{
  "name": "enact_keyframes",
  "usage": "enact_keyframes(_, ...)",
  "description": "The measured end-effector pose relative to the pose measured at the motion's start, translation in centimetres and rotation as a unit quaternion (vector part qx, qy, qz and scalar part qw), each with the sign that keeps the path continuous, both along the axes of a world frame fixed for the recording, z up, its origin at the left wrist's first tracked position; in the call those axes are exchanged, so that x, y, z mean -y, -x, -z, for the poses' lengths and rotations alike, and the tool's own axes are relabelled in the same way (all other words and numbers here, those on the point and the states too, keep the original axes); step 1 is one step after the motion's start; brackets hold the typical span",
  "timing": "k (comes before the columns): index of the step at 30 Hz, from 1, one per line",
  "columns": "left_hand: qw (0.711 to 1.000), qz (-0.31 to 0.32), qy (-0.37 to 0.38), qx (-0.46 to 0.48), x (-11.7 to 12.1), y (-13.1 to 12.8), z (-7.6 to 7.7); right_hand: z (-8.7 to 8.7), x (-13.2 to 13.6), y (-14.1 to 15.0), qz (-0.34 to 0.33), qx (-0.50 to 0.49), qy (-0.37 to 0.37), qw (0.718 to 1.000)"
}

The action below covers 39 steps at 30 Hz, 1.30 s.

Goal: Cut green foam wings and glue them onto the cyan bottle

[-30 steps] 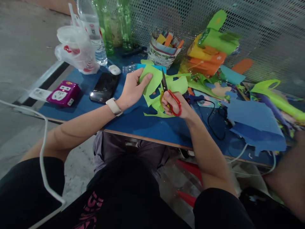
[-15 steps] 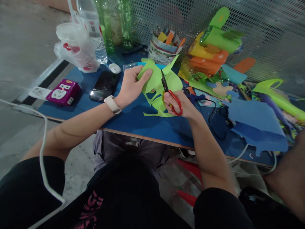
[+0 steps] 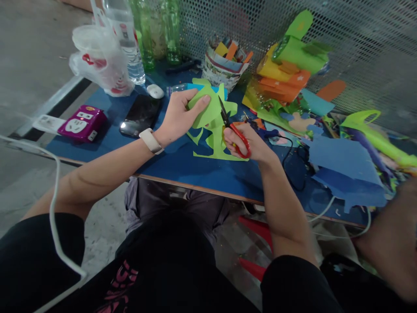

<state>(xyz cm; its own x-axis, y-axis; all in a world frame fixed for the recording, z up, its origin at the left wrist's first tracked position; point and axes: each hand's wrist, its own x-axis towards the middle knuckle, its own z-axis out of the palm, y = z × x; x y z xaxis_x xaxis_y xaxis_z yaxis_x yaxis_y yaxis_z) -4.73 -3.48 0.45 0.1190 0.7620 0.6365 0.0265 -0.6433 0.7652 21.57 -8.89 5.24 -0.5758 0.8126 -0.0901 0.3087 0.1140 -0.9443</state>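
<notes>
My left hand [image 3: 178,116] pinches a light green sheet of paper [image 3: 211,121] over the blue table [image 3: 202,171], thumb on top of the sheet. A white band sits on that wrist. My right hand [image 3: 252,145] grips red-handled scissors [image 3: 233,128], fingers through the loops, with the dark blades pointing up into the paper's right edge. The sheet's cut-out lower part hangs down and rests on the table between both hands.
A black phone [image 3: 138,115], a purple socket block [image 3: 81,124] and a white bag [image 3: 97,61] with bottles lie at left. A paper-scrap basket [image 3: 224,65], coloured paper crafts [image 3: 286,69] and blue sheets [image 3: 345,169] crowd the right. Another person's arm [image 3: 391,243] shows at lower right.
The green paper has been turned in my left hand, so its cut shape now hangs lower. The scissors stayed at its right edge and shifted slightly right.
</notes>
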Motion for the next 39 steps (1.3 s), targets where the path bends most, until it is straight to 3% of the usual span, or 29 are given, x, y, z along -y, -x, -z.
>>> enact_keyframes(2, 0.998, -0.054, 0.012, -0.013, 0.3, -0.1, -0.2, 0.0, 0.0, -0.2, -0.007, -0.002, 0.002, 1.000)
enact_keyframes(4, 0.997, -0.069, 0.014, -0.029, 0.8, -0.1, -0.5, -0.1, -0.1, -0.4, -0.016, -0.007, -0.003, 1.000)
enact_keyframes(13, 0.999, -0.019, 0.046, -0.015, 1.3, 0.3, -0.9, -0.5, -0.2, -0.8, -0.029, 0.023, -0.035, 0.999)
enact_keyframes(25, 0.998, 0.018, 0.062, -0.019, 1.1, 0.4, -0.7, -0.6, -0.2, -0.9, -0.027, 0.020, -0.024, 0.999)
enact_keyframes(39, 0.996, 0.019, 0.087, 0.004, 1.2, 0.3, -0.7, -0.1, -0.3, -0.8, -0.022, 0.024, -0.019, 0.999)
